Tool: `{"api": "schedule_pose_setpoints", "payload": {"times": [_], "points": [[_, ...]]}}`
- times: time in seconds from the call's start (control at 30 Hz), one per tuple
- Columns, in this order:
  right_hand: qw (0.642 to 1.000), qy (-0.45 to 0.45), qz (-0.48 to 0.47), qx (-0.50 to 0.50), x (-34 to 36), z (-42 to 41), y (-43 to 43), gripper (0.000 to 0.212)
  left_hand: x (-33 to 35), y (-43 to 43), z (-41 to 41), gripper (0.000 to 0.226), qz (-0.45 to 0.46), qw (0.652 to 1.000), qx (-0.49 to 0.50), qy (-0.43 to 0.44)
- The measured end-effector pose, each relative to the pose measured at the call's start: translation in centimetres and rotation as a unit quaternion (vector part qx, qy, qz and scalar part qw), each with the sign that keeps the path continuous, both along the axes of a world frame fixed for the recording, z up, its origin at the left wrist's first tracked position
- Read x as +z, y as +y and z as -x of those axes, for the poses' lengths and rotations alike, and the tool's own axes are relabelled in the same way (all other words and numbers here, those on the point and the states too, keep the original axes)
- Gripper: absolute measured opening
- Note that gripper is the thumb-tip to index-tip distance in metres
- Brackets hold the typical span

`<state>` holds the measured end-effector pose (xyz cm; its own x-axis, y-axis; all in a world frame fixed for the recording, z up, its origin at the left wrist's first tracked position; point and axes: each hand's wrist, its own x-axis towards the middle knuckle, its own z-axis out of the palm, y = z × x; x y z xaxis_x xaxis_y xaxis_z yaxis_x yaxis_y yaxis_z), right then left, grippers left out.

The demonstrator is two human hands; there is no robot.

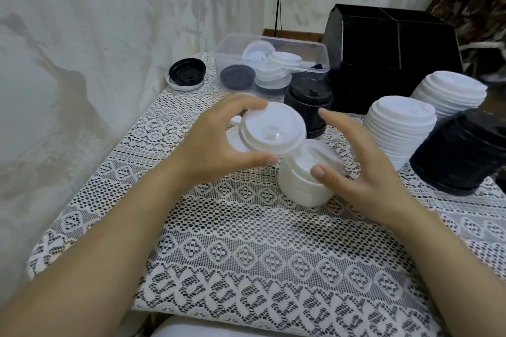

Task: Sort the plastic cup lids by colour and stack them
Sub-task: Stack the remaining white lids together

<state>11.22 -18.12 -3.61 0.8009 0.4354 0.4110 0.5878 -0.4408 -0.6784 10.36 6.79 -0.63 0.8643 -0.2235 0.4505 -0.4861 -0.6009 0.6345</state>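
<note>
Progress looks good to us: white stacks (pixel 399 131) and black stacks (pixel 462 150) already stand at the right, our left hand (pixel 216 150) grips white lids (pixel 273 128) just above the small stack (pixel 304 183), which our relaxed right hand (pixel 364 172) touches, and mixed lids remain in the box (pixel 273 41).

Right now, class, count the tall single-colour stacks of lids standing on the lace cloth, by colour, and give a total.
White stacks: 3
Black stacks: 2
Total: 5
Not counted: the white lids held in the left hand.
</note>
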Motion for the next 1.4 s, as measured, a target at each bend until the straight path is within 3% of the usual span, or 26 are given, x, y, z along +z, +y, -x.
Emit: {"api": "schedule_pose_setpoints", "payload": {"times": [0.17, 0.57, 0.73, 0.9, 1.4], "points": [[0.997, -0.060, 0.038, 0.024, -0.1, -0.2, 1.4, 0.075, -0.5, -1.6, 0.2, 0.078, 0.008, 0.998, -0.056, 0.006], [0.997, -0.048, -0.056, 0.013, -0.1, -0.6, 0.2, 0.065, -0.7, -1.2, -0.1, 0.091, 0.021, 0.996, -0.053, 0.063], [0.996, 0.001, -0.084, 0.011, -0.2, -0.8, -1.1, 0.060, -0.9, 0.2, -0.7, 0.099, -0.100, 0.990, 0.019, 0.094], [0.998, 0.033, -0.055, 0.023, -0.7, -0.7, -1.4, 0.061, -0.9, 0.6, -0.9, 0.101, -0.215, 0.962, 0.018, 0.168], [0.994, 0.083, -0.035, 0.060, -0.9, -0.4, -1.1, 0.064, -1.9, 1.1, -1.7, 0.094, -0.216, 0.956, 0.042, 0.192]]}}
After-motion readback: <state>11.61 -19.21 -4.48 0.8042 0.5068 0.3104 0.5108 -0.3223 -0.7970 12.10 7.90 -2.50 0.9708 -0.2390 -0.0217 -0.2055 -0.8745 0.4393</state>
